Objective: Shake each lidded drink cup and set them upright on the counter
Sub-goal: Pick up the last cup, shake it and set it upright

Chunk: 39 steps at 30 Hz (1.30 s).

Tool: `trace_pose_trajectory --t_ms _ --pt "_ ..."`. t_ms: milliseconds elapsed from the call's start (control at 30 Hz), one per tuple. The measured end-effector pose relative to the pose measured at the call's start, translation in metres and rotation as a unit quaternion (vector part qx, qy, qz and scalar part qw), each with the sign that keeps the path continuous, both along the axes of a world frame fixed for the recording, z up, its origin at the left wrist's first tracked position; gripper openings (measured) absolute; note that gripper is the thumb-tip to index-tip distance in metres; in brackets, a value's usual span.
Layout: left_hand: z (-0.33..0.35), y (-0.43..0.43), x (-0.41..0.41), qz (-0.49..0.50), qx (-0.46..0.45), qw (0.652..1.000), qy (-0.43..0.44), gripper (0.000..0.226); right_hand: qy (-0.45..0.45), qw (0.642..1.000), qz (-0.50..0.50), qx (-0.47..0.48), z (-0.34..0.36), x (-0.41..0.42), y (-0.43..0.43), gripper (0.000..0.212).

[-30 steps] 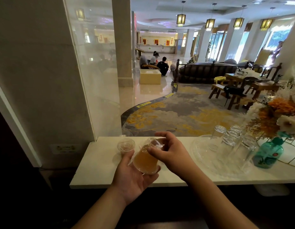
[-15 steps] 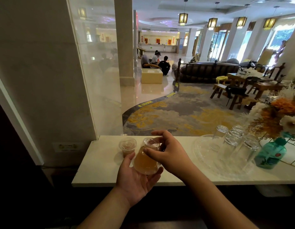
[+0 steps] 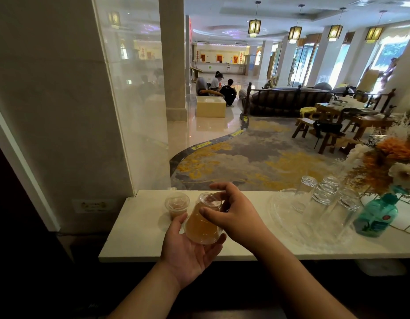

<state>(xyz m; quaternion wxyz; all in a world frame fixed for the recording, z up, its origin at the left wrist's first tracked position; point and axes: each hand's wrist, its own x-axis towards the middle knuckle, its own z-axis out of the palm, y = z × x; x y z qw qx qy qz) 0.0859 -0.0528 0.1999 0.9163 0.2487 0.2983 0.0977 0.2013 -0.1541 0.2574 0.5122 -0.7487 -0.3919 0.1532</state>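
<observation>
A person stands at a pale stone counter (image 3: 139,240) that looks out over a hotel lobby, both bare hands on a clear plastic cup of amber drink (image 3: 203,221). The cup is held upside down and tilted above the counter's near edge, its wide lidded end low in the palm and its narrow base pointing up and away. The left hand (image 3: 188,252) lies open beneath it, palm up, fingers loosely curled to cradle the lidded end, thumb resting along the cup's left side. The right hand (image 3: 236,215) comes in from the right and grips the cup near its upturned base, thumb across the front wall and the other fingers wrapped behind, the index finger lifted clear above the base. Just left of the held cup, and touching neither hand, a second, smaller lidded cup (image 3: 177,206) stands upright on the counter with a brownish drink inside. To the right of the held cup, well apart from it, a clear tray (image 3: 282,217) carries several drinking glasses (image 3: 326,196) set mouth down. Beyond the tray, at the counter's right end, stands a teal bottle (image 3: 375,216) under a spray of orange and white flowers (image 3: 392,162). Behind the counter a patterned carpet (image 3: 257,162) runs toward dark wooden seating, and two people sit on the floor far across the hall.
</observation>
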Motion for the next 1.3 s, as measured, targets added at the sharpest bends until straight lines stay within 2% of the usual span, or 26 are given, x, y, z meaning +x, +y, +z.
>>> trace_pose_trajectory --t_ms 567,667,767,833,933,1033,1200,1300 --pt "-0.003 0.007 0.005 0.005 -0.011 1.000 0.002 0.068 0.024 1.000 -0.006 0.006 -0.001 0.008 -0.001 0.059" --pt "0.003 0.012 0.011 -0.021 0.037 0.999 -0.002 0.067 0.084 0.995 -0.012 0.049 -0.006 0.020 -0.014 0.049" --pt "0.018 0.015 0.025 -0.055 0.132 0.990 0.018 0.070 0.151 0.985 -0.013 0.080 -0.018 0.037 -0.035 0.044" --pt "0.028 0.013 0.039 -0.090 0.213 0.972 0.038 0.058 0.165 0.983 -0.011 0.075 -0.030 0.050 -0.051 0.047" --pt "0.037 0.006 0.067 -0.136 0.348 0.925 0.071 0.043 0.135 0.990 -0.025 0.032 -0.049 0.068 -0.074 0.052" --pt "0.040 -0.007 0.098 -0.157 0.475 0.860 0.100 0.061 0.113 0.992 -0.045 -0.013 -0.066 0.086 -0.093 0.057" --pt "0.034 -0.034 0.151 -0.214 0.644 0.721 0.140 0.075 0.070 0.992 -0.090 -0.059 -0.094 0.110 -0.107 0.062" --pt "0.025 -0.048 0.181 -0.245 0.747 0.597 0.161 0.080 0.061 0.990 -0.117 -0.054 -0.114 0.125 -0.107 0.039"
